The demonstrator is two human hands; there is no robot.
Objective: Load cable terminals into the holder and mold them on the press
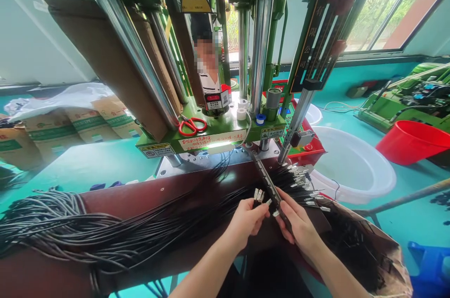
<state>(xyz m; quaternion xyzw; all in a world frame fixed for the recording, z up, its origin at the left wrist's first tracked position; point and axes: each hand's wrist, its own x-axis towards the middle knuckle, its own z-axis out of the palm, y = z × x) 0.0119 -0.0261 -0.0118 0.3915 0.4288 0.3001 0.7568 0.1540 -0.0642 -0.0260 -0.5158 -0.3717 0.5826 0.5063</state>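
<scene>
My left hand (248, 220) is closed around several black cables with silvery metal plugs (259, 195) that stick up past the fingers. Between its fingertips, one plug is held against a long dark metal bar (267, 182). The near end of that bar lies in the grip of my right hand (298, 223), thumb along its side. Slots or small fittings run along the bar, and its far end reaches toward the press. Beneath both hands spreads a bundle of black cables (197, 209), with more metal plug ends (300, 176) fanned out right of the bar.
Ahead stands a green press (197, 124) with steel columns and red-handled scissors (192, 126) on its plate. Coiled cables (45, 216) lie on the brown table at left. A paper-lined container (390, 251), white tub (355, 167) and red bucket (411, 143) are at right.
</scene>
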